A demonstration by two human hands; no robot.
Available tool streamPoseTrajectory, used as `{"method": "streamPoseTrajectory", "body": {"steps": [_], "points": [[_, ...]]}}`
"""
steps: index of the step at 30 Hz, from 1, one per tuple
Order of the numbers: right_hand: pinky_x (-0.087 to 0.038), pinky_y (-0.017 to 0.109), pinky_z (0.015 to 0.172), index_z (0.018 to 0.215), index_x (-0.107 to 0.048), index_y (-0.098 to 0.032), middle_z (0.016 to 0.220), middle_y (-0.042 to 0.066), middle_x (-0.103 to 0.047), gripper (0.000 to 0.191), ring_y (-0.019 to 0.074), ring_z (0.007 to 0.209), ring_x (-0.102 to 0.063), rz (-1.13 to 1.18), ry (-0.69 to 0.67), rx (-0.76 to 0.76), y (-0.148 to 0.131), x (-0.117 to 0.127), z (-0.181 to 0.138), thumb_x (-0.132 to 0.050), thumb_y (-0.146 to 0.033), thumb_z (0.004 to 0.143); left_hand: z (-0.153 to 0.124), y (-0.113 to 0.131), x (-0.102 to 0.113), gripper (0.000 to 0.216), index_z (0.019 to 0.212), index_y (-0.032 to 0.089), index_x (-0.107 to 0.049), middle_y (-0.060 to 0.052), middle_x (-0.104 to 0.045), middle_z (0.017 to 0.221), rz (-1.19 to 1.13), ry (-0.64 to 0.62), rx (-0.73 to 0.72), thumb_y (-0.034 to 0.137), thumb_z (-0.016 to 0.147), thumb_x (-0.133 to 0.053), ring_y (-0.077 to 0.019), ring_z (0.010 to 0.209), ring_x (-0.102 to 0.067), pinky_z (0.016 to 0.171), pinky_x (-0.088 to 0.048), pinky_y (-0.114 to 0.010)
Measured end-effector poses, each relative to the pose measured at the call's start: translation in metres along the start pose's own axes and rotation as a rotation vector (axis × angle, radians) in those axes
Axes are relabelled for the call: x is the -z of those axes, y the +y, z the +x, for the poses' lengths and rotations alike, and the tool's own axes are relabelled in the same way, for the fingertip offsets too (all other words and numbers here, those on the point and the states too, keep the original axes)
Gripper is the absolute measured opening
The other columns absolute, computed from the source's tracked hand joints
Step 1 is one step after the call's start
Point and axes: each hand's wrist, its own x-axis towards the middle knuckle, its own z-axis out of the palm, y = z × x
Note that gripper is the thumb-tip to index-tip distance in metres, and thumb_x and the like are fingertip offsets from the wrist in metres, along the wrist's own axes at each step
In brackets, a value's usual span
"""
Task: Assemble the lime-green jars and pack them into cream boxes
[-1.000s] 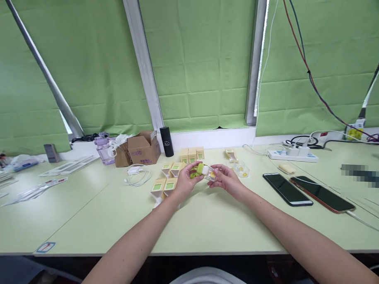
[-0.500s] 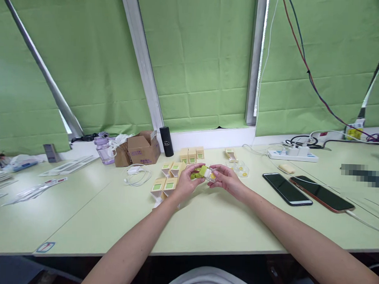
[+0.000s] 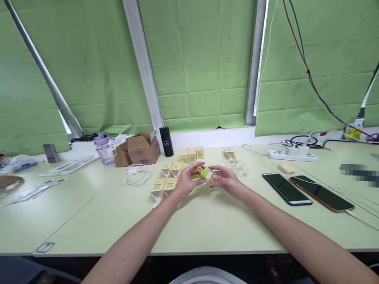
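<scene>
My left hand (image 3: 185,182) and my right hand (image 3: 227,181) meet over the middle of the pale green table (image 3: 205,225). Both pinch one small green-and-yellow item with a clear part (image 3: 204,174), held just above the tabletop. Its exact shape is too small to make out. Just left of my left hand stand several small cream boxes with green windows (image 3: 166,178); more of them (image 3: 192,154) stand behind. A clear plastic piece with a yellow dot (image 3: 240,169) lies just behind my right hand.
Two dark phones (image 3: 286,188) (image 3: 322,198) lie at right, a white power strip (image 3: 292,154) with cables behind them. A brown carton (image 3: 139,150), a black cylinder (image 3: 166,141), a purple bottle (image 3: 103,149) and a white charger cable (image 3: 135,175) sit at back left. Flat packets (image 3: 35,190) lie far left.
The small green item has been turned between my fingers and sits slightly higher. A brown thing has come into view at the far left edge of the table.
</scene>
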Motion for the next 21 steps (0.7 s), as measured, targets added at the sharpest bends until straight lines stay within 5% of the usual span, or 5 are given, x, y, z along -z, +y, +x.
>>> {"method": "streamPoseTrajectory", "body": {"steps": [21], "points": [[-0.063, 0.050, 0.090, 0.123, -0.063, -0.029, 0.112, 0.005, -0.074, 0.056, 0.0247, 0.097, -0.075, 0.003, 0.038, 0.057, -0.0009, -0.0030, -0.0029, -0.092, -0.040, 0.075, 0.0000, 0.0020, -0.0058, 0.044, 0.122, 0.021, -0.070, -0.012, -0.073, 0.123, 0.128, 0.105, -0.054, 0.031, 0.081, -0.085, -0.0270, 0.117, -0.068, 0.102, -0.053, -0.044]]}}
